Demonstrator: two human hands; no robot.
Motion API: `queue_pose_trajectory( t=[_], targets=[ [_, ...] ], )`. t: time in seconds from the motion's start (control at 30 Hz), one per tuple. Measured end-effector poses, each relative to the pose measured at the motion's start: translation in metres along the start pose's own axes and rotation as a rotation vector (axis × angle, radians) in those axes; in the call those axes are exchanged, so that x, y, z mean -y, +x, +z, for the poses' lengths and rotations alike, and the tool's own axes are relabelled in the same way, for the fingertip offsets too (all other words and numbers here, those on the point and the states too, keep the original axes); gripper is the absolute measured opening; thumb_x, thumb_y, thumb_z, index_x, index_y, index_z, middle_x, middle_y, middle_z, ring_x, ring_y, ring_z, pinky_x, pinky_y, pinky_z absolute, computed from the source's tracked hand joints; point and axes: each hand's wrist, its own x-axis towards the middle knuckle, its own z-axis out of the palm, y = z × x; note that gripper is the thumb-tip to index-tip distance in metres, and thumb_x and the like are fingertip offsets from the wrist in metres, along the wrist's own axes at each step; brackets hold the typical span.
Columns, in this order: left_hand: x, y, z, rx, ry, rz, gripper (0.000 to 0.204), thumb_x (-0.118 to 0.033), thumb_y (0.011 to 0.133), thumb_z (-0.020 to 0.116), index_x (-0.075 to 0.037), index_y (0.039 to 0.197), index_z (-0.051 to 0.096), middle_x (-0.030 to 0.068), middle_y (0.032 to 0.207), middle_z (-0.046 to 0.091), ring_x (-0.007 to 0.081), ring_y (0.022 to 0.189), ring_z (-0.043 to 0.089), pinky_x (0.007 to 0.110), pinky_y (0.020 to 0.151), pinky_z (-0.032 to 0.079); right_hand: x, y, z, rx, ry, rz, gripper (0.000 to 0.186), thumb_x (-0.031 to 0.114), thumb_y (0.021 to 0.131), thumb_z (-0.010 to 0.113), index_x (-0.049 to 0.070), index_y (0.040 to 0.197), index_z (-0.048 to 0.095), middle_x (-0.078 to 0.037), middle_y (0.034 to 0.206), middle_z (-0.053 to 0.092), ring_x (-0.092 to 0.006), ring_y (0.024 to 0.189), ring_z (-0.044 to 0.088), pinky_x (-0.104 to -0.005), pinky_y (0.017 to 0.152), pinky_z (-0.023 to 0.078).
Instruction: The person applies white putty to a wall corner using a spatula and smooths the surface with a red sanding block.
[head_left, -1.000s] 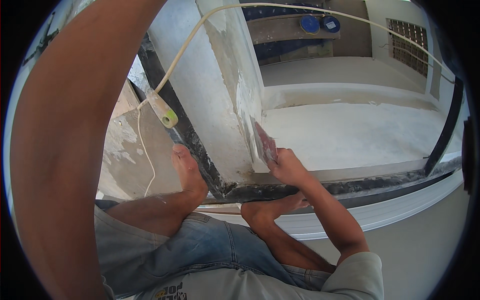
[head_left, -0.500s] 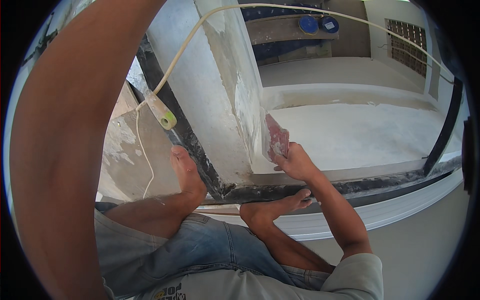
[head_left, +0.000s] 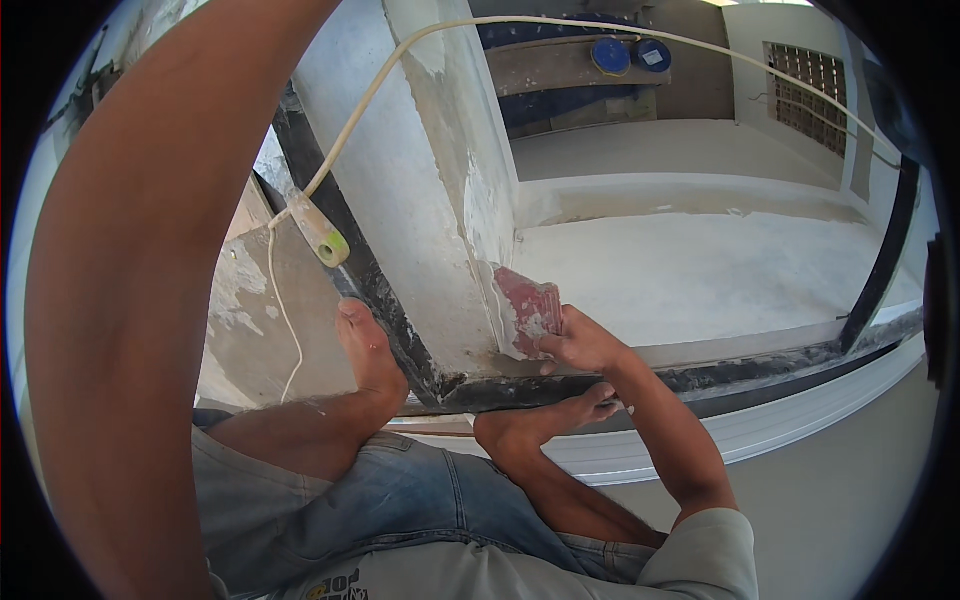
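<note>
My right hand [head_left: 585, 343] grips a red, putty-smeared flat scraper [head_left: 528, 305] against the lower part of the pale plastered corner [head_left: 480, 250], where the upright face meets a white ledge [head_left: 680, 270]. My left forearm [head_left: 140, 250] runs up the left side and out of the top edge, so that hand is out of sight. Beside the plastered face, a cream tool handle [head_left: 318, 228] with a green end lies on a dark metal beam [head_left: 375, 290], near a cream cable [head_left: 450, 25].
My bare feet [head_left: 368, 360] rest at the black frame's corner. Two blue-lidded tubs [head_left: 611, 55] stand on a plank in the area beyond, near a lattice opening [head_left: 805, 95]. A white ribbed strip [head_left: 800, 420] runs below the right-hand beam [head_left: 740, 370].
My right hand and the scraper rose slightly, then moved lower along the corner, with the blade turning to show more of its red face. The view has shifted slightly.
</note>
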Motion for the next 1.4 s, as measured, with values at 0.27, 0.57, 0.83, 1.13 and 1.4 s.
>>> queue_pose_trajectory(
  t=[0.27,0.57,0.83,1.13,1.4],
  targets=[
    [-0.007,-0.004,-0.007,0.036,-0.069,0.049,0.079,-0.066,0.100,0.034,0.001,0.108,0.074,0.0299,0.106,0.070,0.0470,0.105,0.065,0.054,0.094,0.049,0.020,-0.006,-0.023,-0.247,0.185,0.139,0.027,0.007,0.081,0.058,-0.012,0.100,0.065,-0.016,0.086,0.067,-0.0229,0.065,0.067,-0.0326,0.049,0.060],
    [-0.004,0.000,-0.002,0.016,-0.015,0.005,0.082,-0.067,0.100,0.034,0.004,0.104,0.074,0.0298,0.104,0.071,0.0472,0.102,0.066,0.054,0.091,0.050,0.003,0.042,-0.014,-0.209,0.190,0.293,0.028,0.006,0.084,0.058,-0.019,0.095,0.061,-0.021,0.081,0.065,-0.0300,0.060,0.070,-0.0321,0.046,0.060],
    [-0.003,0.002,0.000,0.028,-0.024,-0.017,0.083,-0.068,0.099,0.035,0.006,0.102,0.074,0.0304,0.104,0.071,0.0466,0.102,0.067,0.054,0.090,0.050,0.004,0.068,-0.009,-0.184,0.271,0.350,0.026,0.000,0.082,0.054,-0.021,0.097,0.054,-0.027,0.080,0.063,-0.0402,0.060,0.071,-0.0342,0.044,0.059],
    [-0.006,0.003,-0.002,0.050,0.003,-0.034,0.086,-0.068,0.099,0.034,0.008,0.101,0.073,0.0311,0.103,0.070,0.0467,0.100,0.067,0.053,0.090,0.051,0.009,0.112,-0.005,-0.203,0.233,0.335,0.024,0.002,0.081,0.054,-0.019,0.091,0.051,-0.027,0.085,0.059,-0.0456,0.057,0.068,-0.0385,0.043,0.059],
    [-0.001,0.002,-0.004,0.032,-0.008,-0.008,0.086,-0.068,0.100,0.034,0.009,0.097,0.073,0.0309,0.100,0.071,0.0458,0.099,0.067,0.053,0.089,0.051,0.066,0.096,-0.057,-0.348,0.294,0.051,0.022,0.006,0.081,0.052,-0.011,0.093,0.059,-0.021,0.076,0.063,-0.0313,0.053,0.066,-0.0342,0.041,0.053]
  ],
)
